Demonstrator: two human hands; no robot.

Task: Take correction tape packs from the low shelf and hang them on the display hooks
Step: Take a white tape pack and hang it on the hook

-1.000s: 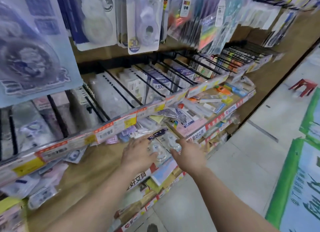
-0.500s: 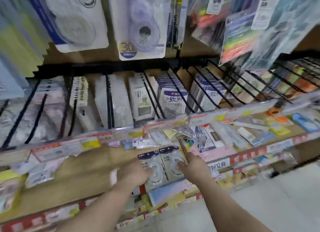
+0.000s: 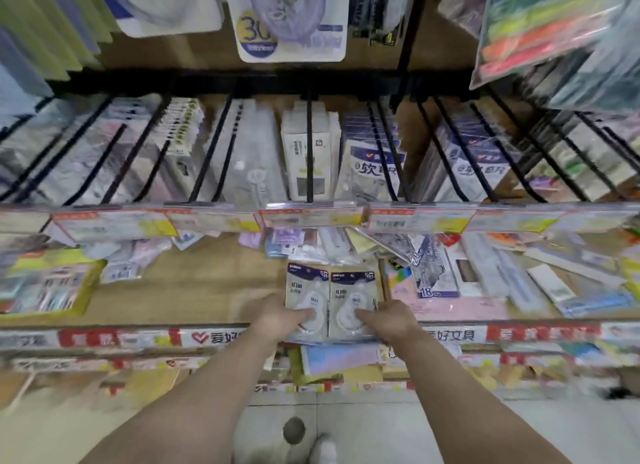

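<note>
Low shelf (image 3: 194, 297): two correction tape packs (image 3: 329, 302) lying side by side; left hand (image 3: 282, 316) grips left pack, right hand (image 3: 391, 320) grips right pack.

Price labels (image 3: 311, 217) blurred (unreadable); left hand (image 3: 280, 316) fingers hidden under correction tape pack (image 3: 306, 302).

A stationery shop aisle is showing here. Packaged goods are hanging in rows on black display hooks (image 3: 309, 152), and price labels (image 3: 311, 217) are running along the rail in front of them. Loose packs are lying on a wooden shelf (image 3: 194, 290) edged with a red and white printed strip (image 3: 446, 334), above a tiled floor (image 3: 363, 429).
</note>
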